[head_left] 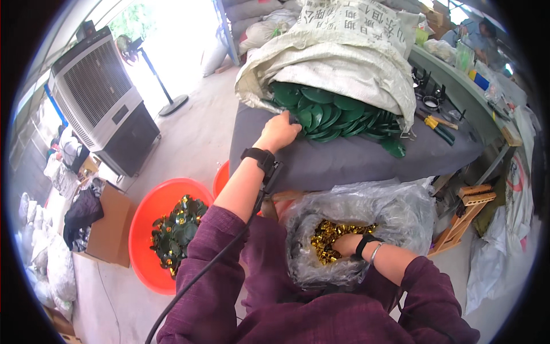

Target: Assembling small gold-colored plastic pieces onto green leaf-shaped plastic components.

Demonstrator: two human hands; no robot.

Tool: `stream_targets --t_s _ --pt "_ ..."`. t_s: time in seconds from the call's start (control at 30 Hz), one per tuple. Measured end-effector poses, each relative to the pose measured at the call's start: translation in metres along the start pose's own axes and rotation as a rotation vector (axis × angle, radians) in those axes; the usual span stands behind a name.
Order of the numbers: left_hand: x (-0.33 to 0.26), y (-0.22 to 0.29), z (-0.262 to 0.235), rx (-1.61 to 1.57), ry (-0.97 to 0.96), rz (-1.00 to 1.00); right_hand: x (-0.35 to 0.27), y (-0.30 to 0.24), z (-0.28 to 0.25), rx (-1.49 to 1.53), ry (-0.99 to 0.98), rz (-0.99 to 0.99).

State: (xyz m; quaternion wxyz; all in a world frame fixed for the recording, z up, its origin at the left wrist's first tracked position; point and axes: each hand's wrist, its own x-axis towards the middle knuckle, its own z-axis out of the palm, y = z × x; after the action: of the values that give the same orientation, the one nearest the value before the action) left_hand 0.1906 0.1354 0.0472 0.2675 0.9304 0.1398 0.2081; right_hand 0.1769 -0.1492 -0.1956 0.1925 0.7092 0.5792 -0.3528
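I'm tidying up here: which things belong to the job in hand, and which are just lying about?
Seemingly in the job:
green discs, at the left hand
white woven sack around them
gold pieces, around the right hand
plastic liner around those
orange tub with green pieces

Seemingly just lying about:
yellow-handled tool
cardboard box
air cooler
pedestal fan

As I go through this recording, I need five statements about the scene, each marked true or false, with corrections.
1. The left hand is at the edge of the green discs. True.
2. The right hand is inside the large orange basin. False: it is among the gold pieces in the clear plastic.
3. The large orange basin holds dark green pieces. True.
4. In this view, the standing fan is left of the air cooler. False: it is right of it.
5. The sleeves are yellow. False: they are dark purple.
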Motion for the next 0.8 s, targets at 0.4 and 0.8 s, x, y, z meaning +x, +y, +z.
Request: stream_targets --t_s 0.4,0.8 --pt "-0.028 0.006 -0.012 -0.775 -0.11 -0.241 -0.009 0.003 -0.009 0.023 0.093 -0.019" --pt "-0.062 -0.01 -0.011 -0.801 -0.009 -0.166 0.005 0.033 0.024 0.055 0.012 -0.027"
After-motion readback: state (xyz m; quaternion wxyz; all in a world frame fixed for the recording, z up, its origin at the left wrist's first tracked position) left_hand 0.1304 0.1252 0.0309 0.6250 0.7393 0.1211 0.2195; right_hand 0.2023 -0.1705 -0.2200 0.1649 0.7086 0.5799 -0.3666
